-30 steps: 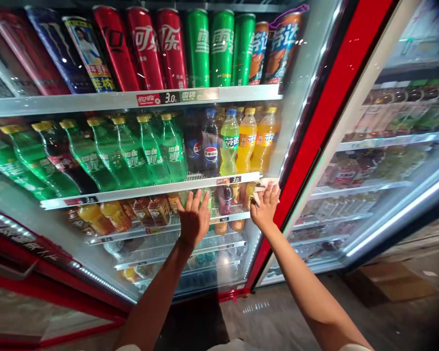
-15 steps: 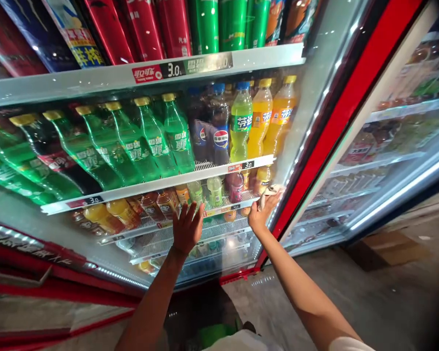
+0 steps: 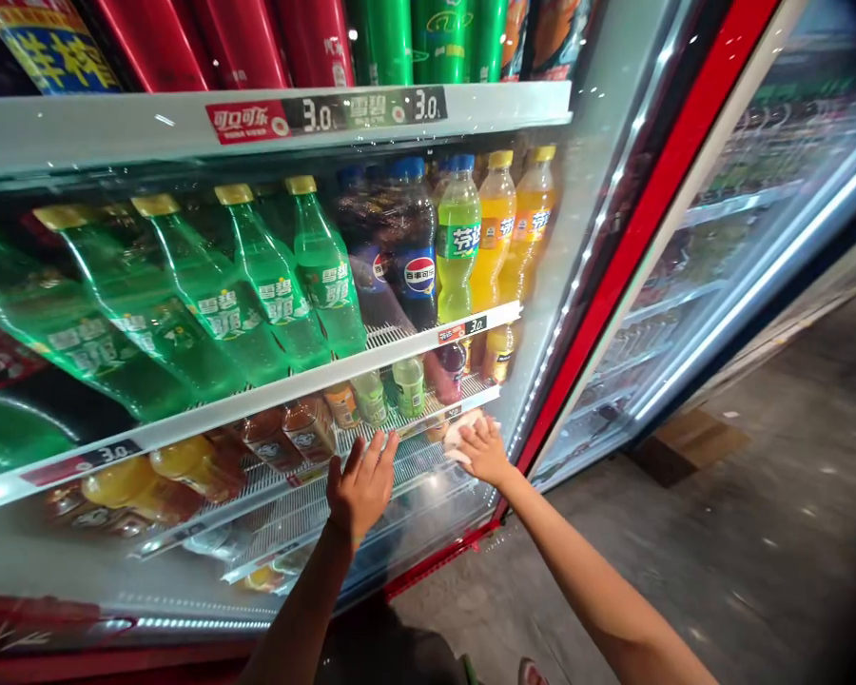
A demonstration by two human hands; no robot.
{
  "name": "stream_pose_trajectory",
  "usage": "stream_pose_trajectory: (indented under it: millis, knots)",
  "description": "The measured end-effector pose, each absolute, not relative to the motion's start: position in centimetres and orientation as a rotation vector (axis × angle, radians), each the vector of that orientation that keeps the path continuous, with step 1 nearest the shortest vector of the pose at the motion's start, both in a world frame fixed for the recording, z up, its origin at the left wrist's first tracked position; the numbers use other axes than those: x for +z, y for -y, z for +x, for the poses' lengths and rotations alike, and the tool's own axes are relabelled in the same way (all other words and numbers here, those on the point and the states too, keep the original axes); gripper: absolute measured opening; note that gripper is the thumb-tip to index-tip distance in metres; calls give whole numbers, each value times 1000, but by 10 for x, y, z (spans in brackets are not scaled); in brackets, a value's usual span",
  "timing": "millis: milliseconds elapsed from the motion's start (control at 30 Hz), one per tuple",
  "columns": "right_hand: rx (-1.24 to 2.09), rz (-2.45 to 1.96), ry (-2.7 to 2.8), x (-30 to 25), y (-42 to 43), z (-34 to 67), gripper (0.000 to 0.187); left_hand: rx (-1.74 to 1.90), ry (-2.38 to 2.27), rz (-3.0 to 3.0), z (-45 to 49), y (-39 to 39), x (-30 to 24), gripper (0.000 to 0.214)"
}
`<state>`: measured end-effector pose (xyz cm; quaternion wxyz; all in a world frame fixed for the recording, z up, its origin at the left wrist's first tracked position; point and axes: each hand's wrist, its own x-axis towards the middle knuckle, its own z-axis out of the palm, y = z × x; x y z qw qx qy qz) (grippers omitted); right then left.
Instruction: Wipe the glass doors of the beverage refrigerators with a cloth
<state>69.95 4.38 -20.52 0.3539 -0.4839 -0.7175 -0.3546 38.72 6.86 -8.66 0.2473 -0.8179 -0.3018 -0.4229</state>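
My left hand (image 3: 360, 483) lies flat with fingers spread on the glass door (image 3: 577, 209) of a drinks fridge, low down. My right hand (image 3: 481, 450) presses a small white cloth (image 3: 459, 428) against the same glass, just right of the left hand, fingers laid over it. Behind the glass stand green bottles (image 3: 257, 285), dark cola bottles (image 3: 414, 257) and orange and yellow-green bottles (image 3: 496, 233) on a white shelf (image 3: 414, 344). Small bottles (image 3: 371, 398) sit on the wire shelf below.
A red door frame (image 3: 634, 228) runs diagonally on the right, with a second glass-fronted fridge (image 3: 749, 219) beyond it. Cans fill the top shelf above a price strip (image 3: 328, 112). A flat cardboard piece (image 3: 689, 440) lies on the grey floor.
Both hands have slid down the glass. My right hand with the cloth moved left, away from the red frame. The view has come closer and lower.
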Motion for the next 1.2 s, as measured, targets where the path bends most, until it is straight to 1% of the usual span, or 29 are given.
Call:
stream_pose_trajectory:
  millis: [67, 133, 200, 300, 400, 500, 600, 700, 800, 867, 900, 967, 1067, 1133, 1200]
  knots:
    - [-892, -1385, 1546, -196, -46, 734, 30, -1152, 832, -2219, 389, -68, -88, 65]
    - [-853, -1488, 1257, -189, -52, 759, 41, -1132, 857, -2128, 392, -67, -89, 65]
    - [-845, -1504, 1118, -192, -56, 773, 53, -1111, 872, -2012, 395, -67, -90, 68]
    - [-844, -1499, 1133, -218, -50, 782, 60, -1107, 856, -1917, 399, -68, -97, 71]
    - [-838, -1550, 1332, -251, -31, 789, 64, -1158, 914, -1895, 410, -67, -111, 73]
    - [-763, -1600, 1505, -261, -20, 792, 71, -1214, 1045, -1883, 434, -60, -124, 81]
    - [-683, -1598, 1431, -247, -30, 774, 69, -1227, 1149, -1923, 463, -50, -134, 89]
    - [-795, -1494, 1467, -241, -43, 741, 56, -1233, 1161, -1965, 480, -47, -143, 91]
    - [-985, -1266, 1750, -255, -39, 727, 32, -1163, 996, -2002, 480, -49, -150, 81]
    - [-1041, -1182, 1821, -265, -30, 739, 28, -1120, 890, -2014, 476, -52, -151, 72]
    - [-1053, -1179, 1803, -267, -27, 750, 30, -1104, 848, -2028, 474, -53, -151, 69]
    - [-1065, -1221, 1709, -260, -28, 773, 41, -1088, 790, -2076, 470, -55, -150, 68]
    - [-979, -1404, 1353, -235, -46, 787, 58, -1057, 761, -2136, 470, -57, -150, 70]
    - [-888, -1495, 1159, -227, -57, 778, 62, -1056, 777, -2136, 472, -59, -151, 69]
    - [-896, -1467, 1230, -238, -62, 766, 59, -1106, 775, -2117, 474, -62, -155, 68]
